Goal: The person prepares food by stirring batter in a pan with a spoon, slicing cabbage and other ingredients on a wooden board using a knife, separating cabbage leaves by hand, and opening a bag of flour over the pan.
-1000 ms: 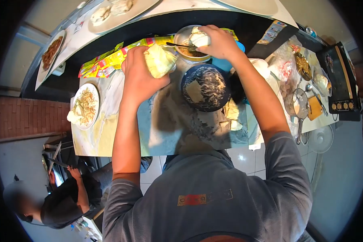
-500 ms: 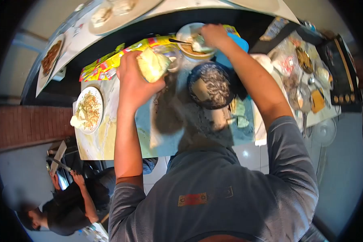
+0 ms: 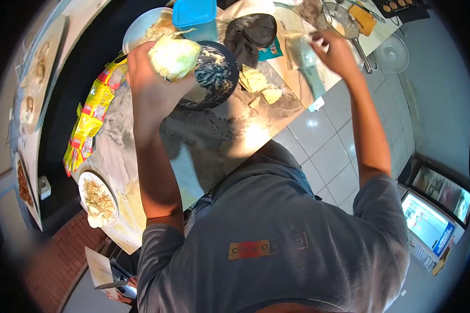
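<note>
My left hand (image 3: 154, 86) is wrapped round a pale green cabbage (image 3: 175, 56), holding it up beside a dark bowl (image 3: 222, 70) with white residue inside. Behind the cabbage, a white bowl (image 3: 133, 34) of brownish food is partly covered by my hand. My right hand (image 3: 337, 52) is over the right end of the table, its thumb and fingers curled but apart, with nothing visible between them. Just left of it is a blurred, long greenish thing (image 3: 309, 75) whose kind I cannot make out. Several pale yellow pieces (image 3: 253, 79) lie on the table between my hands.
A blue-lidded container (image 3: 195, 14) stands behind the dark bowl, beside a dark cloth (image 3: 248, 39). Yellow packets (image 3: 91, 112) line the back edge. A plate (image 3: 112, 219) of shredded food sits at the left. At lower left, another person's hand is near a knife (image 3: 111, 285).
The view has swung to the right. My right hand has left the white bowl and moved to the right end of the table. My left hand still holds the cabbage.
</note>
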`<state>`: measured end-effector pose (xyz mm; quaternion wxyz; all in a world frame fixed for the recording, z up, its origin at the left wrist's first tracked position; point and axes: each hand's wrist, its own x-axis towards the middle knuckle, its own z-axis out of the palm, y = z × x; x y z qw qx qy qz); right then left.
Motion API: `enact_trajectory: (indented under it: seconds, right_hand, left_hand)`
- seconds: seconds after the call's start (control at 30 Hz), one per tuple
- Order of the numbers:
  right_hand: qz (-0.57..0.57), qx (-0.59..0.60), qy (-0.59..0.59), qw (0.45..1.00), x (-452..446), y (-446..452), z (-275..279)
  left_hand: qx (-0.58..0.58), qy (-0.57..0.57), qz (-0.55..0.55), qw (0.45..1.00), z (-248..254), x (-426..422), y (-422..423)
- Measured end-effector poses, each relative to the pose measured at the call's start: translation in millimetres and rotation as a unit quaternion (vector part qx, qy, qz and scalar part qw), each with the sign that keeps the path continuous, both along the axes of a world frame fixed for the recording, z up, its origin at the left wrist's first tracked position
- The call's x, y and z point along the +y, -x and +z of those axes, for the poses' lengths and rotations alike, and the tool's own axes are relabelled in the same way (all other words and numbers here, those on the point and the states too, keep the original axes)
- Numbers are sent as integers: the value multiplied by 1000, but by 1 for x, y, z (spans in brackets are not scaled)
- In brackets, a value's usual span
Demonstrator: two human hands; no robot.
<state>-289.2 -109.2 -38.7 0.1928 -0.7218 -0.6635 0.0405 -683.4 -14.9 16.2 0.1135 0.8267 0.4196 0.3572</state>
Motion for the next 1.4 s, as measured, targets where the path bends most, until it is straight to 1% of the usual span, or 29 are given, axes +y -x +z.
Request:
enact_trajectory:
  seconds: [0.07,0.13,0.2,0.27,0.3,0.33,0.4,0.43,0.5,0.6,0.63,0.67,0.73,0.77,0.8,0.87,0.93,1.0,1.03,1.1,1.13,1.2,1.23,1.4]
  right_hand:
    - [25,100,70,992,-31,26,-15]
    - [173,157,8,972,-39,51,-35]
    - [226,147,8,963,-36,71,-57]
    - [192,127,39,972,-29,96,-61]
    - [173,91,6,981,-25,108,-62]
    - [155,56,4,986,-21,117,-71]
    - [169,27,-10,985,-14,124,-79]
    - [186,28,-11,982,-12,128,-82]
    - [171,44,-17,984,-2,128,-88]
    - [213,33,-14,976,6,120,-100]
    - [233,84,-21,969,8,116,-97]
    - [247,85,-22,965,13,111,-98]
    - [222,192,-47,955,22,101,-93]
    - [189,314,37,930,19,93,-91]
    - [196,313,38,928,21,88,-93]
    - [202,353,-52,912,22,78,-102]
    - [225,346,-54,909,15,70,-85]
    - [244,282,-99,923,0,68,-66]
    - [240,282,-100,923,-5,68,-69]
    - [297,184,-64,935,-20,69,-80]
    - [294,183,-63,936,-27,72,-84]
    - [303,115,-125,938,-40,82,-89]
    - [293,108,-61,948,-46,85,-89]
    - [268,92,-60,957,-66,102,-82]
  left_hand:
    - [2,14,-1,1000,-5,-3,-11]
    - [14,39,18,999,-9,-9,-20]
    - [26,37,20,999,-10,-17,-24]
    - [39,34,30,998,-10,-26,-25]
    - [43,35,39,998,-9,-31,-25]
    - [46,34,50,997,-8,-37,-26]
    - [55,43,97,993,-5,-51,-28]
    - [65,56,132,988,-4,-60,-29]
    - [53,60,173,982,-5,-80,-32]
    - [45,62,221,972,-8,-109,-34]
    - [42,64,235,969,-10,-118,-35]
    - [38,67,246,966,-10,-125,-36]
    - [32,69,277,958,-12,-141,-40]
    - [26,72,296,952,-13,-148,-41]
    - [26,71,303,950,-16,-153,-41]
    - [3,89,301,949,-22,-162,-39]
    - [5,91,308,947,-23,-168,-41]
    - [7,92,308,947,-23,-169,-41]
    - [2,94,306,947,-23,-168,-41]
    - [-3,101,300,949,-26,-168,-41]
    - [-2,92,293,952,-29,-167,-40]
    - [-3,81,286,955,-29,-163,-39]
    - [7,88,283,955,-28,-163,-40]
    - [25,89,256,962,-29,-160,-35]
